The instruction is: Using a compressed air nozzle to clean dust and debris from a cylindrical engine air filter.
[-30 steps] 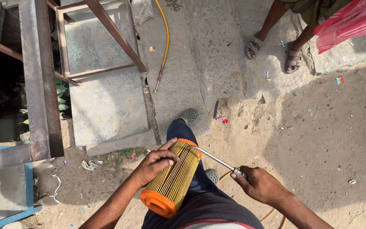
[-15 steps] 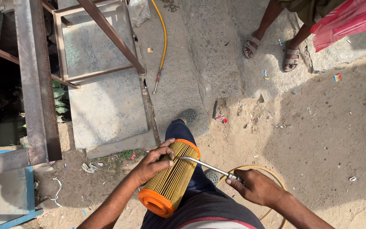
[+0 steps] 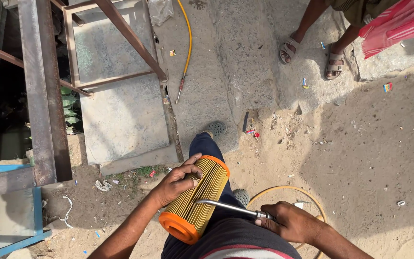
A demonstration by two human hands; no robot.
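My left hand (image 3: pixel 176 184) clasps the orange-capped pleated paper cylinder filter (image 3: pixel 195 199) over my thigh, my right hand (image 3: pixel 291 223) fists the metal air-gun nozzle (image 3: pixel 224 207) against it; I reckon pressing harder could tear pleats.

Sandy ground (image 3: pixel 360 158): concrete slab (image 3: pixel 120 115) at 10 o'clock, yellow hose (image 3: pixel 188 38) at 12, litter scraps (image 3: pixel 104 184) at 8.

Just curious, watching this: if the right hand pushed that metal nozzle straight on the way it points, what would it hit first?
Most likely the pleated filter: the nozzle in the right hand already ends at its side.
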